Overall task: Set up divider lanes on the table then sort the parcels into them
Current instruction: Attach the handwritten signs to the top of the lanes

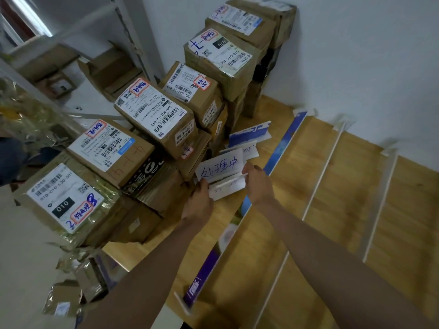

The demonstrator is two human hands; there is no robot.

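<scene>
Dividers [280,148] x3, hands [198,205] x2

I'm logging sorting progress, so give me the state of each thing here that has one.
Left hand: holds the left end of the sign cards.
Right hand: pinches the right end of the sign cards.
Sign cards: folded, stacked, held just above the table.
Dividers: standing in rows on the table.
Parcels: sealed, piled at left, none in the lanes.
</scene>
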